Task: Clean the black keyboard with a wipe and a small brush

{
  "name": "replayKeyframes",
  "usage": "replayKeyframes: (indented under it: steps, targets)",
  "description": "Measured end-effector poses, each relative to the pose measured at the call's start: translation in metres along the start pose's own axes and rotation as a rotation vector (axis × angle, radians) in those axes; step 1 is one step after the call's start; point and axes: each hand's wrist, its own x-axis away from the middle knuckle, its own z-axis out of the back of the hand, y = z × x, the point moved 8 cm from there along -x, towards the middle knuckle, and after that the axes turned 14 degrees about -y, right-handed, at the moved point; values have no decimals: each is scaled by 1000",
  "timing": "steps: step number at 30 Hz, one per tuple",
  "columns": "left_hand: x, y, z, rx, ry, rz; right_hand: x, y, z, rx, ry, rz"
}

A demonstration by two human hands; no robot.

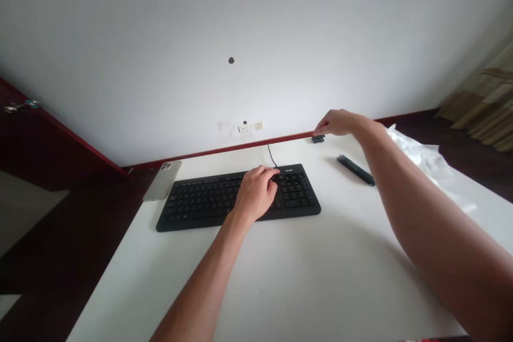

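A black keyboard lies on the white table, its cable running off the back edge. My left hand rests over its right part, index finger stretched to the top row beside the number pad and thumb apart from it. At the table's far edge, my right hand reaches down with fingertips pinched together at a small cluster of black keycaps. What sits between those fingertips is mostly hidden, but it looks like one of the keycaps. A slim black bar-shaped tool lies between the keyboard and my right forearm.
A pale phone lies at the table's left edge, cameras up. Crumpled white tissue or plastic spreads on the right, partly behind my forearm. Behind the white table stands a wall with sockets. A dark red door is at left, a curtain at right.
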Motion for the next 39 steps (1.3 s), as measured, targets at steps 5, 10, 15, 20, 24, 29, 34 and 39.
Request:
replayKeyframes:
  steps: [5,10,15,20,24,29,34,39]
  targets:
    - [1,-2,-1,-6,9,0,-15,13,-13,-28,27,-59]
    - [1,-2,-1,-14,9,4,-17,17,-19,-60,-6,-129]
    - [1,-2,-1,-12,4,5,-16,18,-23,-56,-16,-171]
    - [0,-2,-1,-19,7,5,-13,16,-27,-43,-26,-213]
    - [0,-1,-1,-19,2,4,-11,10,-28,-28,-40,-211]
    - [0,-1,-1,-23,2,5,-3,-11,-32,-3,-137,-152]
    - [1,-1,-1,-19,7,-5,1,-40,-37,-21,-166,2]
    - [0,-1,-1,-9,5,0,-7,-53,-45,55,-175,131]
